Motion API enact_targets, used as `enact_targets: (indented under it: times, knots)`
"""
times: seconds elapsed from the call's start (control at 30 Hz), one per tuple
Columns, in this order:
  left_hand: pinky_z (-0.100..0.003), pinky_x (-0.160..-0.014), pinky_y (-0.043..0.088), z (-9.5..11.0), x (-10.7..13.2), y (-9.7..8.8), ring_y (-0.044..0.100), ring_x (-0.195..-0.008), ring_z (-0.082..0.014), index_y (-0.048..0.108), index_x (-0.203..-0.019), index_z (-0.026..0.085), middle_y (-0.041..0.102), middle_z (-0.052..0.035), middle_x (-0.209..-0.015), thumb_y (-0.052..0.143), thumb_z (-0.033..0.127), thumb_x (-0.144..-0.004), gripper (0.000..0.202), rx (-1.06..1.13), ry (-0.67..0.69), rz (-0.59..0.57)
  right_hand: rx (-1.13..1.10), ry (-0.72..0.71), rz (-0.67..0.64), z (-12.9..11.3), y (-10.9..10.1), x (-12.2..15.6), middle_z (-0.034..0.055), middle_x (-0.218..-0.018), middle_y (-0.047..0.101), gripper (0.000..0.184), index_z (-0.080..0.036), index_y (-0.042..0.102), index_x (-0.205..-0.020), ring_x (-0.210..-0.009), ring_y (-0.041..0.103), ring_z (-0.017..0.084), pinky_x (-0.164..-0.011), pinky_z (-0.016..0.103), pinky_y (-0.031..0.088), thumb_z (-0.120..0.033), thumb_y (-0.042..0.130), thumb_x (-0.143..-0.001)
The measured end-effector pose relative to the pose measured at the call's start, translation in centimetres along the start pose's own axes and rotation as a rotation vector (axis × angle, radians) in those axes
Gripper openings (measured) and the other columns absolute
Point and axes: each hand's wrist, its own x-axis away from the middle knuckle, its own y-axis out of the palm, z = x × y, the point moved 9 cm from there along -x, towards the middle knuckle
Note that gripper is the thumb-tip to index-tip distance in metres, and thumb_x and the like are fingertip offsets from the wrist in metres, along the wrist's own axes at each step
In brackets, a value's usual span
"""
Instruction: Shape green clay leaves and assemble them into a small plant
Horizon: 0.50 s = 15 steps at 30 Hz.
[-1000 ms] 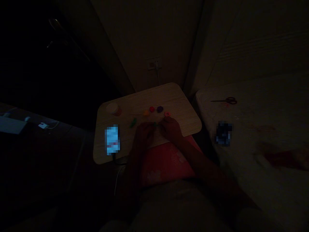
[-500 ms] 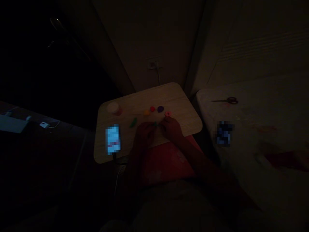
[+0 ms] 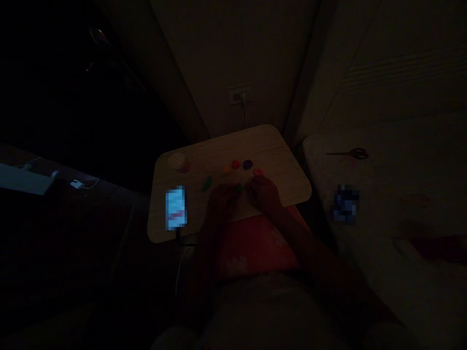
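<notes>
Your left hand [image 3: 221, 201] lies over the near middle of the table [image 3: 280, 160], fingers curled towards your right hand. Between the two hands sits the small green lump [image 3: 239, 186], a soft-looking bit, bright green, mostly covered, with only its top edge showing. It is just above the tabletop, at the meeting point of your fingertips. Both hands are closed on it in a pinch, though the light is too low to make out single fingers. Your right hand [image 3: 264, 194] comes in from the right, knuckles up.

The table is pale wood grain with rounded corners. On it, from the left:
- A small round tub [image 3: 178, 162] stands at the far left corner.
- A lit phone [image 3: 175, 207] lies at the near left edge, with a cable [image 3: 180, 265] running down from it.
- A green roll [image 3: 206, 183] lies tilted, just left of your left hand.
- An orange lump [image 3: 226, 169], a red ball [image 3: 235, 164] and a purple ball [image 3: 248, 164] lie in a row beyond your hands.
- A pink flower shape [image 3: 259, 172] lies just beside your right fingertips.

A pink cloth [image 3: 251, 243] lies under your forearms.

The room is very dark. Far left is a white flat object [image 3: 22, 177]. A wall socket [image 3: 240, 95] with a plug in it sits behind the table. To the right, a pale bed surface [image 3: 401, 184] carries scissors [image 3: 350, 154] and a dark blurred item [image 3: 345, 204].
</notes>
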Motion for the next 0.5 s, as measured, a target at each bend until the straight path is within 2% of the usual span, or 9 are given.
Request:
enact_targets:
  times: [0.23,0.5]
  knots:
    - [-0.051,-0.108,0.052,0.01,0.13,0.12,0.066,-0.123,-0.0269,0.078,-0.110,0.023,0.074,-0.0087,-0.130,0.061,0.019,-0.096,0.022,-0.007,-0.012,-0.003,0.001,-0.017,-0.026,-0.14,0.27,-0.04,0.0157,-0.097,0.070,0.023,-0.014,0.079,-0.095,-0.093,0.060,0.028,-0.082,0.037,0.044,-0.018,0.057,-0.096]
    - [-0.054,-0.108,0.052,0.04,-0.07,-0.06,0.066,-0.122,-0.0279,0.079,-0.107,0.024,0.075,-0.0077,-0.130,0.061,0.019,-0.096,0.022,-0.020,-0.030,-0.021,-0.007,0.026,-0.043,0.15,0.38,-0.07,0.0164,-0.099,0.070,0.021,-0.015,0.079,-0.093,-0.094,0.060,0.028,-0.081,0.038,0.045,-0.016,0.058,-0.094]
